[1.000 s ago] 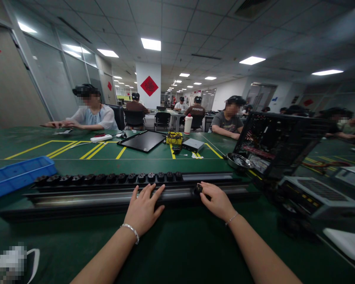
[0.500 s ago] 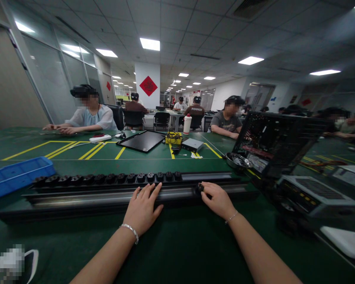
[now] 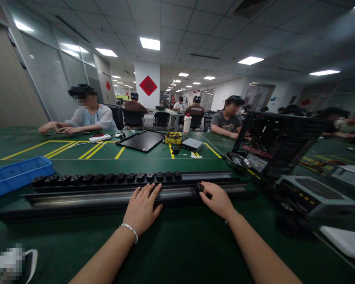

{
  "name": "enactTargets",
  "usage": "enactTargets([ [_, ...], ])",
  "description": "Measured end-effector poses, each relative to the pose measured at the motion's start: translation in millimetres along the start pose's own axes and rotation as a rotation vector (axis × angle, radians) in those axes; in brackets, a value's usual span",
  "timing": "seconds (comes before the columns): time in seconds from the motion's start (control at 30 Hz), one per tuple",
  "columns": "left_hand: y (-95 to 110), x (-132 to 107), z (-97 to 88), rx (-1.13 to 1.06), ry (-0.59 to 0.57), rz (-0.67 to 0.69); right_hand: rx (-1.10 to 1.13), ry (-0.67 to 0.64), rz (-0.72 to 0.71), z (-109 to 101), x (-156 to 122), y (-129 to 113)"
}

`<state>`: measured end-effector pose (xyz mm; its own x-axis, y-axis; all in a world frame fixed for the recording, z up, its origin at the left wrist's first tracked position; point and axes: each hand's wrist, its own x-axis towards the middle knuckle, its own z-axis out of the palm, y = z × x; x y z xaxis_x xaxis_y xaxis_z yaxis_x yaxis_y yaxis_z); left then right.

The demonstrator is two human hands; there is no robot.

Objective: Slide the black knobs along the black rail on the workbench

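Fingers spread, my left hand lies across the middle of a long black rail with a shiny metal channel. Farther right, the fingers of my right hand close on a small round black piece at the channel; its lower side is hidden. Behind this rail runs a second black rail. A row of similar round black pieces fills its left and middle part, while its right end shows bare metal.
A blue bin sits at left. To the right stand a metal bowl, an open computer case and a power supply unit. A black flat panel lies beyond the rails. Across the table sits a person.
Both my hands stay almost where they were, with the small black piece still at the right fingertips. The person across at left has moved a hand slightly outward.
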<state>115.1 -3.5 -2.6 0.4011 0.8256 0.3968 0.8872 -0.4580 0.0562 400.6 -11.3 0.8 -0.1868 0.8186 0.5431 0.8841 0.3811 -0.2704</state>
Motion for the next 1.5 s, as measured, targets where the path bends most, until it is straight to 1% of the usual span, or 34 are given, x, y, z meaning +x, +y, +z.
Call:
enactTargets([
  [0.13,-0.4,0.1,2.1,-0.01,0.013,0.005,-0.026,0.041,0.098,7.3,0.2,-4.5],
  [0.2,-0.2,-0.1,2.7,-0.009,0.017,0.004,-0.043,0.077,0.175,11.5,1.0,-8.8],
  [0.3,0.6,-0.4,1.5,0.0,0.016,0.001,-0.045,0.118,0.33,15.8,3.0,-15.3],
  [0.33,1.0,-0.5,0.7,0.003,0.015,0.0,-0.054,0.129,0.354,16.5,3.8,-17.1],
  [0.4,1.6,-0.6,-0.6,0.006,0.013,-0.002,-0.088,0.128,0.356,16.7,5.3,-20.1],
  [0.53,2.2,-0.5,-1.4,0.001,0.015,-0.003,-0.139,0.054,0.32,14.2,7.0,-23.9],
  [0.67,2.3,-0.3,-1.2,-0.003,0.012,-0.006,-0.146,0.021,0.338,11.2,7.9,-26.5],
  [1.1,1.4,-0.4,-1.0,-0.005,0.005,-0.007,-0.109,0.048,0.328,7.8,11.1,-28.4],
  [1.5,1.6,-0.6,-1.5,0.002,0.006,-0.002,-0.111,0.063,0.354,10.7,11.4,-25.5],
])
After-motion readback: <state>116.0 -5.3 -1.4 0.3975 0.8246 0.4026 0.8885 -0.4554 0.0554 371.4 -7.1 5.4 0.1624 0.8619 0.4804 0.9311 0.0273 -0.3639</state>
